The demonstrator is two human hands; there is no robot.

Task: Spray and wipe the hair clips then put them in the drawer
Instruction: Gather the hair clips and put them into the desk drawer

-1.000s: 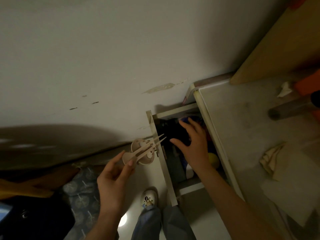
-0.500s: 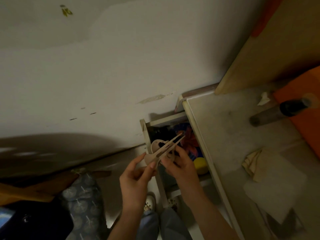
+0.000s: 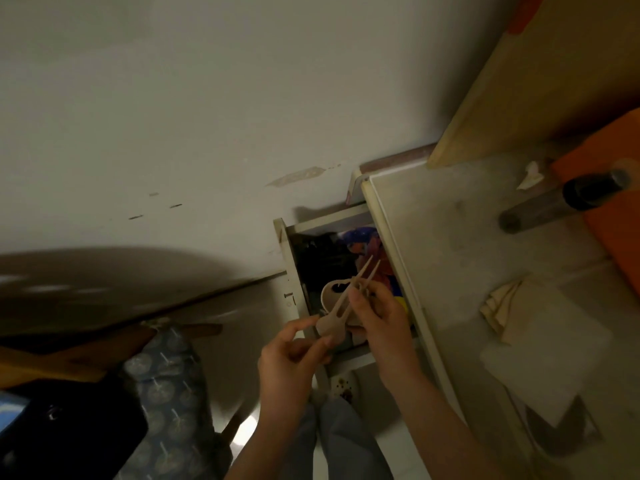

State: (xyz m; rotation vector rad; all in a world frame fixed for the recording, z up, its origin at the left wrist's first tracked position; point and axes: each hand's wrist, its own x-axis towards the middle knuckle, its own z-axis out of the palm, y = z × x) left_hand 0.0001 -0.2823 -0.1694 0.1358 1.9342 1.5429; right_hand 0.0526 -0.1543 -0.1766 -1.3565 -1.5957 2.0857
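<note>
A tan hair clip (image 3: pixel 341 308) sits just below the middle of the frame, over the open drawer (image 3: pixel 287 251). The clip is long and thin. Its round flat end points to the lower left and its 2 thin prongs point to the upper right, toward the colorful things inside the drawer. A second tan, rounded piece (image 3: pixel 329 292) shows just behind it, but it is too blurry to tell what it is.

The left hand (image 3: pixel 291 362) comes up from the bottom of the frame. Its thumb and first finger pinch the round end of the clip, and the other fingers are curled below. The right hand (image 3: pixel 381 317) comes in from the lower right, with the arm slanting up to the left. Its fingers are bent around the middle of the clip, close to where the prongs start. Both hands hold the same clip.

The drawer is pulled out from under a pale tabletop (image 3: pixel 450 271) on the right side of the frame. On the tabletop lie a crumpled cloth (image 3: pixel 502 306), a white sheet (image 3: pixel 540 358) and a dark bottle (image 3: pixel 561 202) lying on its side. An orange thing (image 3: pixel 609 188) sits at the right edge. A patterned blue cloth (image 3: pixel 166 393) is at the lower left.
</note>
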